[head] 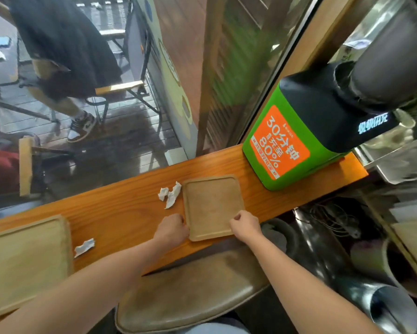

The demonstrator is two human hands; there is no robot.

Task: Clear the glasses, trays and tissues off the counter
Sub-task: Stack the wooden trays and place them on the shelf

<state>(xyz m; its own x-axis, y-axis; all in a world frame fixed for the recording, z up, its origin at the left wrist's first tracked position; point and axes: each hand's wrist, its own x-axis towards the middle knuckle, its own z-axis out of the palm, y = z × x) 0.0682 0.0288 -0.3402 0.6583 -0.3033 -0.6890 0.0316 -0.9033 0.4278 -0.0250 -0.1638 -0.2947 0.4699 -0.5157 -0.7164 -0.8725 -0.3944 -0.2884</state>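
Head view: both hands' fingers clamped on flat, bare wooden tray point(212, 206) w/ raised rim.

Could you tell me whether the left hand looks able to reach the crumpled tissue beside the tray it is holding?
Probably yes: the left hand is close to the crumpled tissue, with only bare counter between.

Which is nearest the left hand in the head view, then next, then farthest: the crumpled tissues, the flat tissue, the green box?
From the left hand:
1. Crumpled tissues, just beyond it, by the small tray's left edge.
2. Flat tissue, off to its left, beside the big tray.
3. Green box, far right end of the counter.
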